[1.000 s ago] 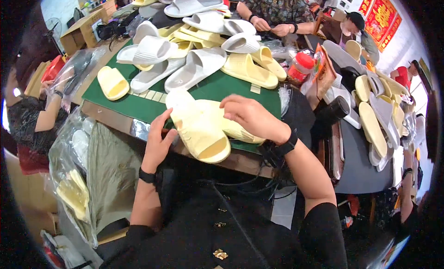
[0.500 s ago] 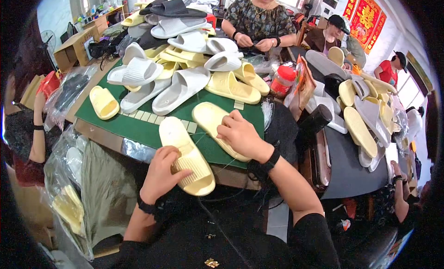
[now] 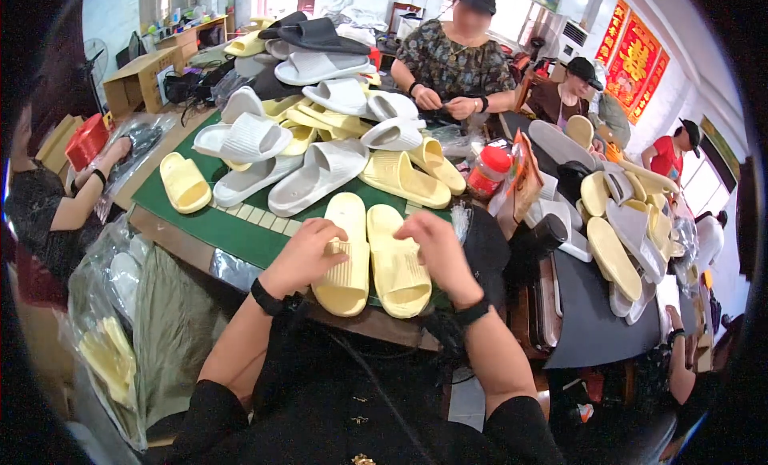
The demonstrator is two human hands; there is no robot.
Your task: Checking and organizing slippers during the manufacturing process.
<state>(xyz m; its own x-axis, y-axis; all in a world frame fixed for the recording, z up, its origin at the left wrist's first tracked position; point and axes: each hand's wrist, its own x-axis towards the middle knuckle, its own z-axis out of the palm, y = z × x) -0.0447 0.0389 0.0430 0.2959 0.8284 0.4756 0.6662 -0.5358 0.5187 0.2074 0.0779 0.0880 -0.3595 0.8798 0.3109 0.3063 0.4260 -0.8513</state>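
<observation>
Two pale yellow slide slippers stand side by side at the front edge of the green mat (image 3: 240, 239), toes toward me. My left hand (image 3: 304, 255) grips the left slipper (image 3: 344, 282) at its outer side, thumb over the ribbed strap. At the outer edge of the right slipper (image 3: 398, 279), my right hand (image 3: 440, 253) has its fingers curled on the rim; part of that grip is hidden. Beyond them lies a heap of yellow and grey slippers (image 3: 320, 170), with a single yellow slipper (image 3: 186, 183) apart at the left.
A row of small pale squares (image 3: 264, 218) lies on the mat. To the right are a red-lidded jar (image 3: 490, 170), a black cylinder (image 3: 546, 234) and another slipper pile (image 3: 632, 217). A plastic bag (image 3: 112, 329) hangs at the left. A co-worker (image 3: 456, 65) works opposite.
Both slippers have been brought together, the left one moving right and turning straighter. My right hand has shifted to the right slipper's outer side; the thin thread strand no longer shows between my hands.
</observation>
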